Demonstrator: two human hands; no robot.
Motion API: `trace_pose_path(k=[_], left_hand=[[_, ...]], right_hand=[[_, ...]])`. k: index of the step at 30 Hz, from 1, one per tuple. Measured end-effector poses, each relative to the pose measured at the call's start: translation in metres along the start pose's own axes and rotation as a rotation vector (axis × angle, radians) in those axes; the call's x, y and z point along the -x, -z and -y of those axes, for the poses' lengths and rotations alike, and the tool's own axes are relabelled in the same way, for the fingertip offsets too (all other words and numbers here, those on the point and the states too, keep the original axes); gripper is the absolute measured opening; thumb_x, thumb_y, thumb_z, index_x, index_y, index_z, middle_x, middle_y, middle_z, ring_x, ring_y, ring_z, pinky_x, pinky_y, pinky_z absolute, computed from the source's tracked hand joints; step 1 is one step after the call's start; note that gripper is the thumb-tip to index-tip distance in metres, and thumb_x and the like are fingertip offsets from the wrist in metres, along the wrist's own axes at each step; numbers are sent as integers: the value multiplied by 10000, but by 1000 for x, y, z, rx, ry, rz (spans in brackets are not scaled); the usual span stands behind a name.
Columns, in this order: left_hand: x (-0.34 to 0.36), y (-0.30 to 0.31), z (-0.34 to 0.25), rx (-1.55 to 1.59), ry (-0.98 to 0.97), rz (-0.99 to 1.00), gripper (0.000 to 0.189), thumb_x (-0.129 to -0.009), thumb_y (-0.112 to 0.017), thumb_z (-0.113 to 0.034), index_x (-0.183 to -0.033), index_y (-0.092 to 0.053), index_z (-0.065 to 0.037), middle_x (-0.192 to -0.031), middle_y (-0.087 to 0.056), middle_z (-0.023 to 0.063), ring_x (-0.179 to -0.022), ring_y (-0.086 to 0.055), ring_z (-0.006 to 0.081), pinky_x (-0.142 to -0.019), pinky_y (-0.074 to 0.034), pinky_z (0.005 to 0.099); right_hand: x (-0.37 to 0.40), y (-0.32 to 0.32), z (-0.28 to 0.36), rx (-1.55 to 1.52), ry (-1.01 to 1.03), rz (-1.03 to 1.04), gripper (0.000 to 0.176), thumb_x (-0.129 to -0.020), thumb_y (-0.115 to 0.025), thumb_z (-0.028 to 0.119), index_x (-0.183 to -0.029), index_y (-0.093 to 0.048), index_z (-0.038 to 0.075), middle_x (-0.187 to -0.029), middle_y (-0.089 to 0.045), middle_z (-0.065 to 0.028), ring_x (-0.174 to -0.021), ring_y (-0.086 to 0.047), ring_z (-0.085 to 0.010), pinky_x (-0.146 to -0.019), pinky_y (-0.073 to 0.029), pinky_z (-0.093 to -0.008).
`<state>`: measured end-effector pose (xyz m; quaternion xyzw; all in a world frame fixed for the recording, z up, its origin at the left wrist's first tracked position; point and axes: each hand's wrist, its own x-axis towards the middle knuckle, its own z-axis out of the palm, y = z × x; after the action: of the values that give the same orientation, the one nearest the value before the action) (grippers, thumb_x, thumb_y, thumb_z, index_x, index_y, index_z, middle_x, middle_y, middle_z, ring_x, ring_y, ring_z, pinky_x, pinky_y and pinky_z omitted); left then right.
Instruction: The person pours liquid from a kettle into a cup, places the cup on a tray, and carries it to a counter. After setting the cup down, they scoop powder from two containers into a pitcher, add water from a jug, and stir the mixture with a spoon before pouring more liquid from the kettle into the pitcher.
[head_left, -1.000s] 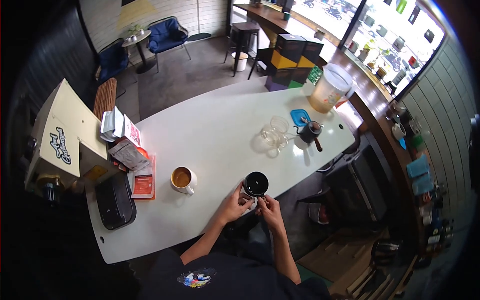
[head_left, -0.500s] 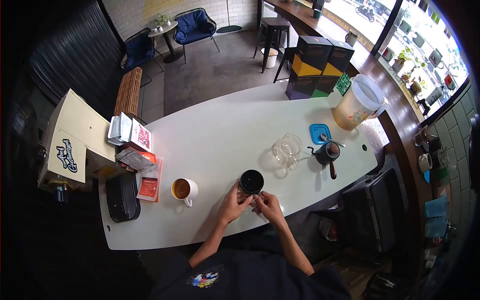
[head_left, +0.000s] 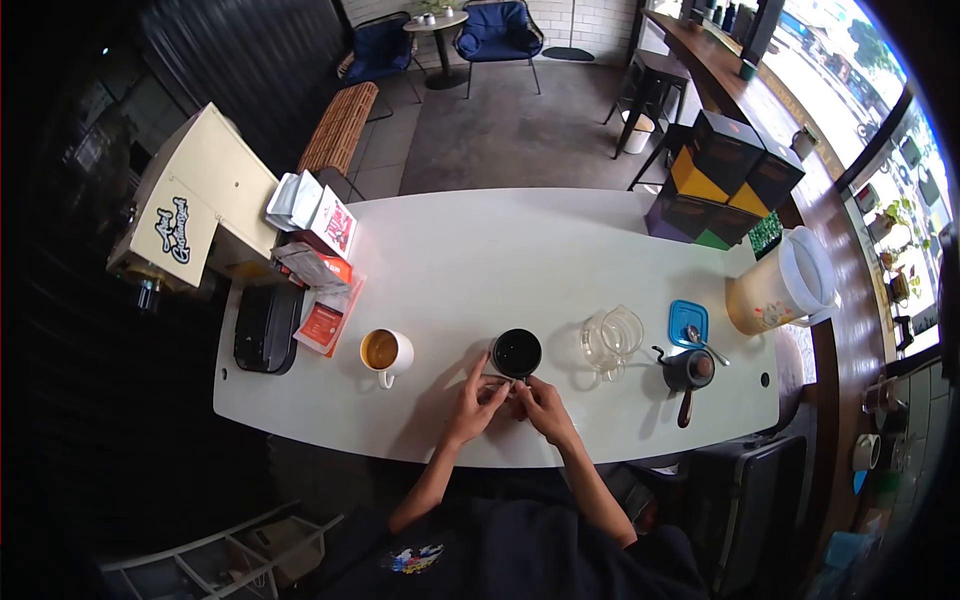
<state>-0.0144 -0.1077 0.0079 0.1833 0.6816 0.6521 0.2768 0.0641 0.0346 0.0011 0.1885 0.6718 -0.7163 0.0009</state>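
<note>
On the white table (head_left: 450, 250), in front of me, stands a black cup (head_left: 517, 354) with a dark inside. My left hand (head_left: 478, 408) is closed at its near left side, a finger running up along the wall. From the right, my right hand (head_left: 546, 410) pinches at the cup's near side, its fingertips close to the left thumb. What lies between the fingertips is mostly hidden. A white mug (head_left: 396, 356) of brown drink is to the left. To the right are a clear glass jug (head_left: 612, 342) and a small dark pot (head_left: 688, 370) with a wooden handle.
A blue lid (head_left: 686, 314) with a spoon (head_left: 707, 344) lies behind the pot. A large plastic pitcher (head_left: 780, 285) and stacked boxes (head_left: 722, 180) stand at the right. Coffee bags (head_left: 328, 225), a black tray (head_left: 268, 330) and a cream machine (head_left: 190, 205) line the left end.
My view has swung, so the table sits differently in frame. Both hands stay at the black cup, with only slight finger movement. The other things keep their places.
</note>
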Motion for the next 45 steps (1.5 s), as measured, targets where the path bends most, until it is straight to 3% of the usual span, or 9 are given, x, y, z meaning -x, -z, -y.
trace_pose_path(k=[6, 10, 11, 14, 20, 27, 33, 35, 45], left_hand=[[11, 31, -28, -55, -112, -229, 515, -917, -598, -88, -1385, -394, -27, -1020, -624, 91, -853, -611, 118, -745, -503, 263], [11, 60, -49, -291, -452, -683, 363, -848, -624, -23, -1205, -554, -10, -1043, -596, 89, -930, -570, 149, -756, -487, 278], [10, 69, -57, -427, -500, -780, 385, -809, -650, -13, -1184, -565, -10, -1001, -597, 101, -910, -579, 192, -777, -481, 301], [3, 94, -61, -743, -490, -872, 631, -730, -728, -112, -1303, -476, -36, -1181, -505, 151, -1083, -500, 318, -923, -426, 430], [-6, 115, -37, -809, -199, -660, 895, -693, -775, -177, -1445, -294, -119, -1343, -383, 168, -1216, -403, 378, -1008, -361, 506], [-9, 120, -34, -710, -197, -694, 860, -669, -794, -176, -1406, -356, -107, -1304, -432, 166, -1202, -427, 376, -1004, -373, 496], [-6, 105, -35, -687, -296, -678, 827, -603, -821, -93, -1331, -428, -84, -1207, -515, 146, -1123, -473, 341, -954, -402, 458], [-7, 102, -32, -698, -357, -689, 828, -570, -837, -68, -1301, -447, -69, -1170, -539, 133, -1073, -498, 327, -916, -420, 450], [-9, 103, -18, -566, -526, -616, 743, -574, -829, -21, -1242, -506, -62, -1178, -567, 119, -1102, -522, 313, -942, -445, 426]], right_hand=[[-8, -1, 6, -90, -78, 33, 342, -1008, -471, 279, -958, -572, -44, -703, -621, -89, -610, -608, -135, -562, -491, -269], [-8, -4, 6, -96, -86, 9, 352, -1004, -481, 290, -973, -569, -49, -723, -623, -95, -609, -606, -135, -559, -490, -269], [-9, -4, 6, -76, -77, -6, 354, -1003, -482, 292, -973, -567, -50, -725, -625, -95, -606, -605, -134, -554, -488, -266], [-5, -6, 8, -108, -115, -81, 342, -999, -494, 284, -969, -566, -49, -728, -629, -96, -602, -602, -132, -543, -475, -256], [0, -4, 16, -67, -57, -164, 338, -982, -524, 266, -1027, -572, -65, -683, -632, -89, -549, -578, -106, -492, -438, -243], [-1, -7, 14, 9, -37, -251, 315, -968, -545, 249, -983, -614, -58, -664, -627, -80, -530, -547, -92, -480, -416, -248], [-3, -17, 12, 178, -46, -280, 322, -926, -602, 260, -925, -668, -54, -672, -640, -67, -589, -565, -105, -559, -433, -275], [-3, -22, 13, 144, 49, -341, 278, -930, -601, 233, -858, -674, -25, -622, -575, -14, -528, -464, -49, -467, -333, -217], [2, -33, 23, 97, -30, -378, 267, -942, -582, 211, -861, -661, -31, -625, -568, -16, -499, -460, -54, -449, -343, -212]])
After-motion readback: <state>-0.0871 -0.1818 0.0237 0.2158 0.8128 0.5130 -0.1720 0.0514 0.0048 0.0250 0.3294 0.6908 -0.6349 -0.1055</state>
